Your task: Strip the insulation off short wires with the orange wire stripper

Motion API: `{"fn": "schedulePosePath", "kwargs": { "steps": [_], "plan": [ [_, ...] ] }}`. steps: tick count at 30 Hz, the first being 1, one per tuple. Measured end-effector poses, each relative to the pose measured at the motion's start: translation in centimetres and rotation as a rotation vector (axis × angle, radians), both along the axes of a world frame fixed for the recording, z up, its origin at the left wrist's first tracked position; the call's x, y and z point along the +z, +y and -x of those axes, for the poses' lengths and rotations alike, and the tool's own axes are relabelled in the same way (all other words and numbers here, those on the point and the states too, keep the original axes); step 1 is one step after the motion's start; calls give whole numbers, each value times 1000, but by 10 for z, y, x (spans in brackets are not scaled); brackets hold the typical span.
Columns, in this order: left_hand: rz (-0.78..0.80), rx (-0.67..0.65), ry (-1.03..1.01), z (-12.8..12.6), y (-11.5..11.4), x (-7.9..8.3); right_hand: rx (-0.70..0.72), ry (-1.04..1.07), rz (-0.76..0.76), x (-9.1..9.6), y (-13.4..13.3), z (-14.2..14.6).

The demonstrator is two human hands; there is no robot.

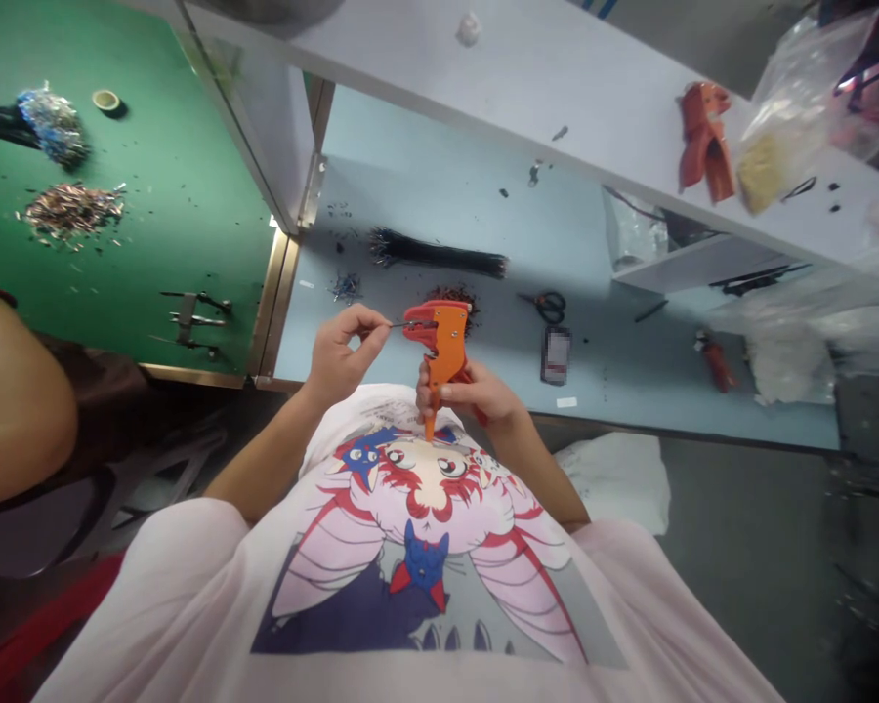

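Note:
My right hand (481,392) is wrapped round the handles of an orange and red wire stripper (451,342), held upright close to my shirt at the table's front edge. Thumb and fingertip of my left hand (346,353) pinch a thin dark wire (402,324). The wire's far end lies at the stripper's red jaws, which face left; how deep it goes I cannot tell. Behind the tool is a pile of copper-coloured scraps (454,296), partly hidden by it. A bundle of black wires (439,256) lies farther back on the blue tabletop (410,137).
Black-handled scissors (549,306) and a dark phone-like object (556,354) lie to the right. Another red tool (716,363) sits farther right, and a red-orange stripper (706,142) rests on the white shelf (557,88). At left, a person's arm (15,400) borders the green table (190,176).

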State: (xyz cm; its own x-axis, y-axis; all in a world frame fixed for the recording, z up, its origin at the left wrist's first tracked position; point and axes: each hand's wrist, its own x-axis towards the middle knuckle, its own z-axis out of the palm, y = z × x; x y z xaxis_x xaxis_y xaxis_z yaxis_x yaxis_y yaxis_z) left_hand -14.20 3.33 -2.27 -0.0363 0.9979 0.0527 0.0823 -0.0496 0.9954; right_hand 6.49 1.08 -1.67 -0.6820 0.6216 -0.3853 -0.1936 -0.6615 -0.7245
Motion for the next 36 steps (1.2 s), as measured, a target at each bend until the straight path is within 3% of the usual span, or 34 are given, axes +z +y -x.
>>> {"fn": "schedulePosePath", "kwargs": {
  "steps": [6,25,31,36],
  "plan": [
    [-63,-60,56,0,-3,-1,9,13,-14,1,-4,0],
    [-254,-73,223,5,-4,1,46,-15,-163,3,-3,4],
    [-264,-78,287,6,-3,6,2,-67,-160,2,-5,9],
    [-252,-88,309,4,-1,2,-77,-90,-36,-1,-8,14]
  ]
}}
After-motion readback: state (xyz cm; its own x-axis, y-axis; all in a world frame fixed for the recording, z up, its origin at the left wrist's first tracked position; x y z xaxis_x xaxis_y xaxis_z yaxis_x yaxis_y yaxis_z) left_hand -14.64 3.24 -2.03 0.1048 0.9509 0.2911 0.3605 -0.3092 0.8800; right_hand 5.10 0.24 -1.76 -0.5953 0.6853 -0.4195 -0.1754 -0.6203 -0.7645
